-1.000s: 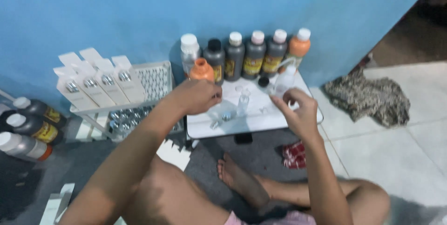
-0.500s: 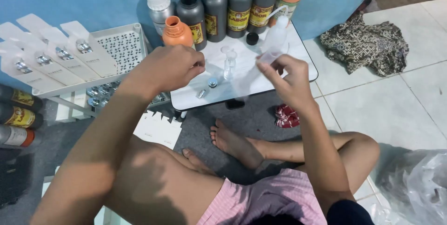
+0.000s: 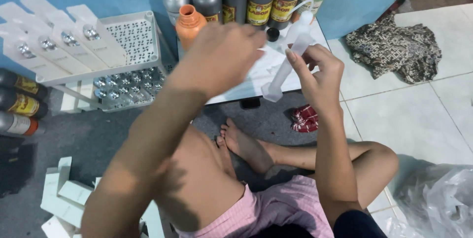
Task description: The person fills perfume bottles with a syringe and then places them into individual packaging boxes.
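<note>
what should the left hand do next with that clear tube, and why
Probably steady the top of the clear tube. The right hand holds it tilted above the white board, while the left hand hovers blurred beside it, not clearly gripping anything.

Person, seated: both arms bare, no sleeves; left hand (image 3: 221,53) and right hand (image 3: 320,73) bare, without rings, watch or gloves. Pink checked shorts (image 3: 276,208) at near centre. Legs and feet (image 3: 244,144) bare, no footwear.
</note>
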